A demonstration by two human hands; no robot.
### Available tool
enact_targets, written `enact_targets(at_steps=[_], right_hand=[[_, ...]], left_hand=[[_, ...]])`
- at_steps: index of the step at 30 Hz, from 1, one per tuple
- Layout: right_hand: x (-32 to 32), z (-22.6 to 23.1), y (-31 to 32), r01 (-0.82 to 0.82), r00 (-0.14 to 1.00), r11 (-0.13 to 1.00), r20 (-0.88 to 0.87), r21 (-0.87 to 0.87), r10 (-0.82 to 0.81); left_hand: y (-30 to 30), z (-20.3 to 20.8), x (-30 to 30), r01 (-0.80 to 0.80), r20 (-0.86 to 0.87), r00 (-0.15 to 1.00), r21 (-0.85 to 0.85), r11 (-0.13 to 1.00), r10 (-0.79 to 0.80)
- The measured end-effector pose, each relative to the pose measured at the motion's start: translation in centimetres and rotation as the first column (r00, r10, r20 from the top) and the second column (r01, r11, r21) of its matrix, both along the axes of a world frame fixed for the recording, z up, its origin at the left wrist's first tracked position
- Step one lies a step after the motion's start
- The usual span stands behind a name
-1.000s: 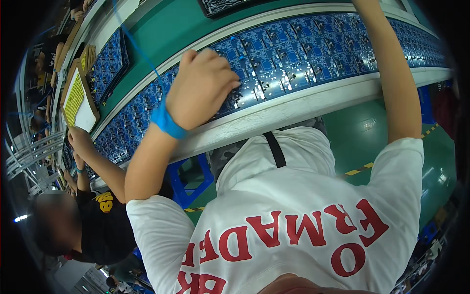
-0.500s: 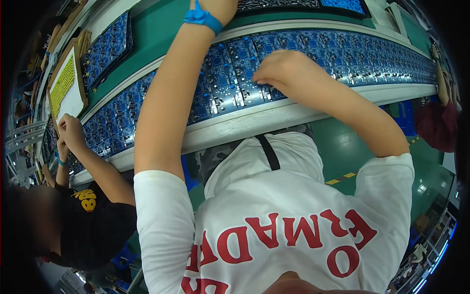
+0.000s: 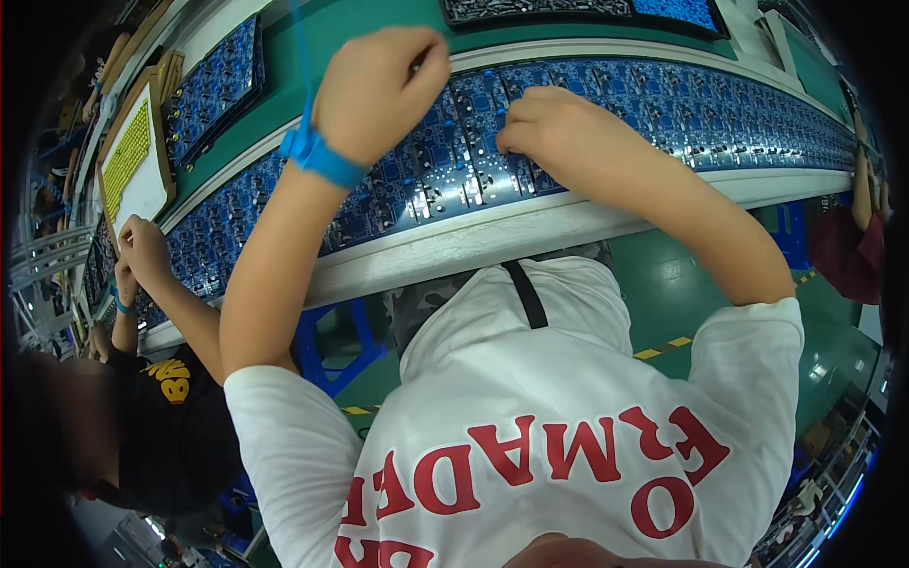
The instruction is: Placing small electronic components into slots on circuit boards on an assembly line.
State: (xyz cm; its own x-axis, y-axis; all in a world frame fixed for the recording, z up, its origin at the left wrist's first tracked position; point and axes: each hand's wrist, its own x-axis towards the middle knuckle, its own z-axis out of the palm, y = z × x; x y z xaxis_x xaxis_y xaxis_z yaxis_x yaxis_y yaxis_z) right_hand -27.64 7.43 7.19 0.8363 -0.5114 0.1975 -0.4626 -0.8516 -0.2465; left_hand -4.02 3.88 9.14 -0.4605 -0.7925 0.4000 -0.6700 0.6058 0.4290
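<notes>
Blue circuit boards (image 3: pixel 445 175) lie end to end in a long row before me, fitted with many small parts. My left hand (image 3: pixel 379 90) is raised above the row's far edge, fingers curled and thumb against them; anything in the pinch is too small to make out. Around that wrist is a blue strap (image 3: pixel 327 163) with a cord running up. Just over the boards, right of the left hand, hovers my right hand (image 3: pixel 559 133), its fingers closed and pointing left. Its fingertips hide whatever they may hold.
At the far side a black tray (image 3: pixel 587 28) holds dark small parts and blue parts (image 3: pixel 674 13). Stacked boards (image 3: pixel 216 90) and a box of yellow parts (image 3: pixel 126 170) stand left. A co-worker's hands (image 3: pixel 142 251) work there. A white rail (image 3: pixel 454 232) runs along the near edge.
My left hand has come back from the tray's side toward the boards, nearer to me. My right hand has shifted slightly up and stays over the same area.
</notes>
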Motion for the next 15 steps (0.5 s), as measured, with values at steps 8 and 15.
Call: enact_targets(at_steps=[8, 15], right_hand=[[-0.1, -0.8, 0.0, 0.013, 0.998, 1.000, 0.055, 0.025, -0.014], [0.0, 1.7, 0.0, 0.074, 0.995, 0.983, -0.084, 0.170, -0.060]], left_hand=[[4.4, 0.0, 2.4, 0.028, -0.055, 0.998, 0.309, 0.951, -0.012], [4.7, -0.9, 2.4, 0.170, -0.209, 0.975, 0.489, 0.855, -0.074]])
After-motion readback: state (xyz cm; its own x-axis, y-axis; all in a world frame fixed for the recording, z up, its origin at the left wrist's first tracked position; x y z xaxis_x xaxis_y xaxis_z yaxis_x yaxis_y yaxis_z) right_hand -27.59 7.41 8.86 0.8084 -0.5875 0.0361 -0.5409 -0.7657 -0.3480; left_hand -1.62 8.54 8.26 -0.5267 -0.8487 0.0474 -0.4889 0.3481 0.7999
